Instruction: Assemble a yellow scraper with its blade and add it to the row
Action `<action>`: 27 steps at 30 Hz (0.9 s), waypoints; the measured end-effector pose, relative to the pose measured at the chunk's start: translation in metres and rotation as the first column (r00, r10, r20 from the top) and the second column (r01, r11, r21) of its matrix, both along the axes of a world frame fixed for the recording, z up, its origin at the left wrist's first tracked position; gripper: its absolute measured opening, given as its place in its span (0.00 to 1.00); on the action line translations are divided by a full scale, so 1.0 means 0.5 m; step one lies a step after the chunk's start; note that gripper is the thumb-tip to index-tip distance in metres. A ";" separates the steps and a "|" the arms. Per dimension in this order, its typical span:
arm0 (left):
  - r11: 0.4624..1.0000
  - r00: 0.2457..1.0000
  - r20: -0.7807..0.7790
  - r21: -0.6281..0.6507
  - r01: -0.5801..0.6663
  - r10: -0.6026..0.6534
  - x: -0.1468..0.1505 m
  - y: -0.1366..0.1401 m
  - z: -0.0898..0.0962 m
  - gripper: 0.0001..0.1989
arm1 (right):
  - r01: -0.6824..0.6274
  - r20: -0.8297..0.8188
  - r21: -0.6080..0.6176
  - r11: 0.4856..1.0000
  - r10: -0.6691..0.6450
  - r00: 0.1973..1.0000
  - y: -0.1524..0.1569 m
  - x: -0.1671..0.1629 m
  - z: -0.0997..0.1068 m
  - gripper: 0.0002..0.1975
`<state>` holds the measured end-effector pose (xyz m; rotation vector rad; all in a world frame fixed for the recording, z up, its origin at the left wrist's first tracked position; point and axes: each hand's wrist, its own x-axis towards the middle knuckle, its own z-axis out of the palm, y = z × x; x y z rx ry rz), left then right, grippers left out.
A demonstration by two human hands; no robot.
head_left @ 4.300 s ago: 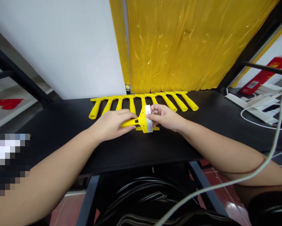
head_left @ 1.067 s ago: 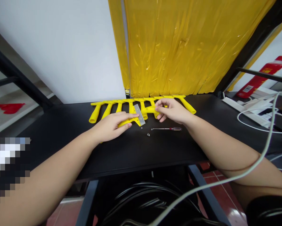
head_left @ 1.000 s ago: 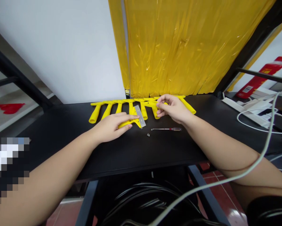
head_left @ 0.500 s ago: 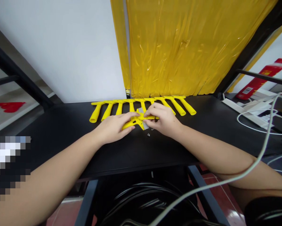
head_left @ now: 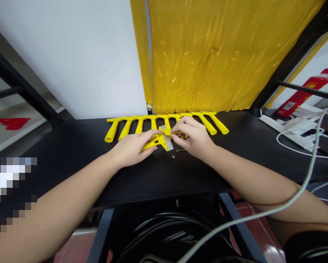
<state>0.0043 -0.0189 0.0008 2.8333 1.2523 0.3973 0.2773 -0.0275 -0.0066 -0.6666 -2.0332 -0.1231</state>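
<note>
Two hands meet at the middle of the black bench [head_left: 70, 146]: my left hand [head_left: 132, 148] pins down a yellow scraper handle [head_left: 153, 143], while my right hand [head_left: 192, 137] pinches a yellow clamp strip [head_left: 171, 132] over the metal blade [head_left: 168, 140]. Small screws [head_left: 173, 157] lie just beside; a row of yellow handles [head_left: 125, 128] lines the back.

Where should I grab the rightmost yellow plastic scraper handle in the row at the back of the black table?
Grip the rightmost yellow plastic scraper handle by its thick round near end, coming from the front right. That end points toward you and lies free on the black table, while its flat head sits against the yellow curtain. The right hand sits just to its left.
</note>
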 end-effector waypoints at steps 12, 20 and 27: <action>1.000 1.000 0.004 -0.009 0.017 -0.017 -0.004 -0.002 -0.003 0.28 | -0.221 0.098 -0.051 0.974 0.225 0.969 0.010 -0.001 -0.008 0.02; 1.000 1.000 0.008 -0.003 0.026 -0.026 -0.004 -0.003 -0.003 0.28 | -0.222 0.090 0.006 0.975 0.220 0.971 0.013 -0.002 -0.009 0.04; 1.000 1.000 -0.010 -0.002 0.009 -0.009 -0.002 -0.003 -0.005 0.28 | -0.178 0.068 0.062 0.982 0.174 0.982 0.018 -0.008 -0.017 0.05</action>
